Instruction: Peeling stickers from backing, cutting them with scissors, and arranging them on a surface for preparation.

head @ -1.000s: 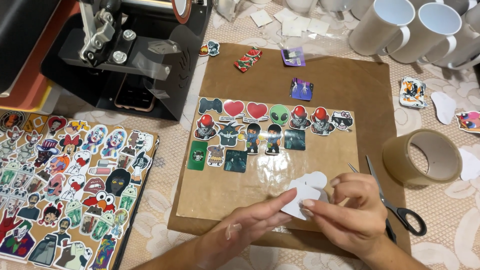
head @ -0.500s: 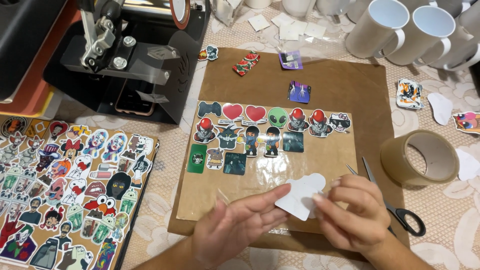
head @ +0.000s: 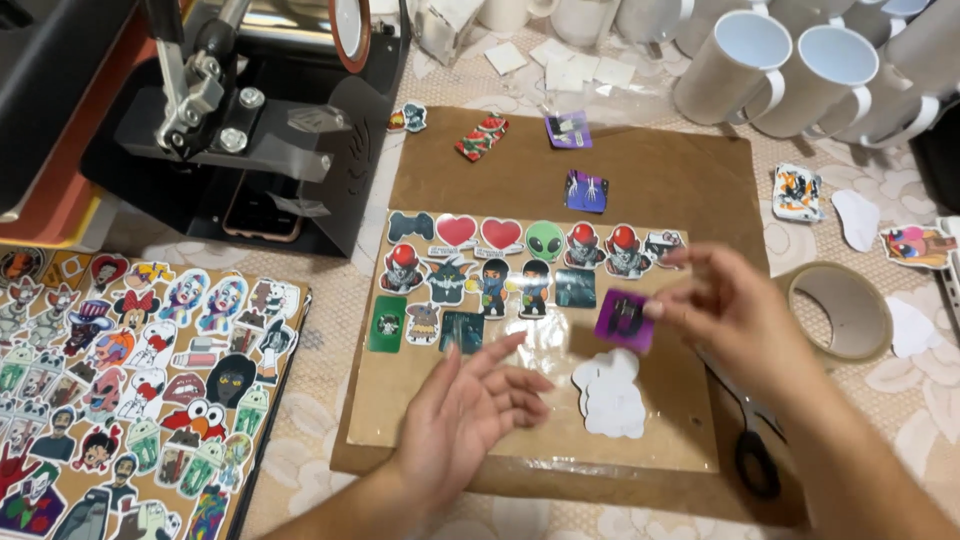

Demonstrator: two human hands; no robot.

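Observation:
My right hand [head: 735,315] pinches a small purple sticker [head: 624,319] and holds it just above the clear film [head: 540,340], to the right of a row of stickers [head: 520,245]. My left hand [head: 470,415] hovers open over the lower part of the film, palm partly up, holding nothing. A white backing paper [head: 610,395] lies on the film between my hands. The film lies on a brown board [head: 660,170].
A sheet full of stickers [head: 120,390] lies at the left. A black press machine [head: 250,120] stands at the back left, white mugs [head: 790,70] at the back right. A tape roll [head: 845,310] and scissors [head: 750,450] lie at the right, with loose stickers [head: 795,190] around.
My right hand has peeled the purple sticker off the white backing and lifted it up and away. The backing now lies on the film and my left hand has let go and opened.

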